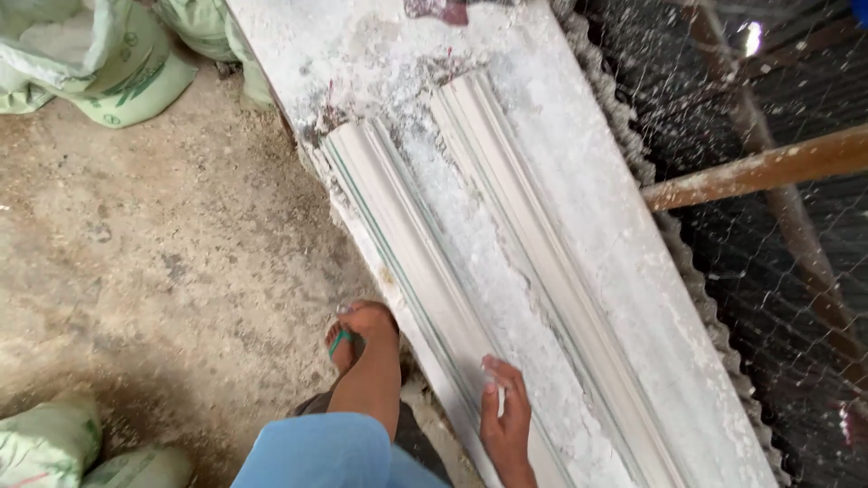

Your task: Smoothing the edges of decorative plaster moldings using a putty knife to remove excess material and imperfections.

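Observation:
My right hand [504,411] rests on the near end of a long white plaster moulding [398,226], fingers curled around a small white piece [500,400]. A second ribbed moulding [533,244] lies parallel to the first, on its right. Both lie lengthwise on a long workbench [624,226] crusted with white plaster. My bare leg and foot in a green-strapped sandal [348,339] stand against the bench's left edge, with blue shorts [316,452] below. My left hand is out of view.
Pale green sacks lie at the top left [99,63] and bottom left [50,443] on the dusty concrete floor [154,244]. Wire mesh [778,298] and a wooden pole [759,167] run along the bench's right side.

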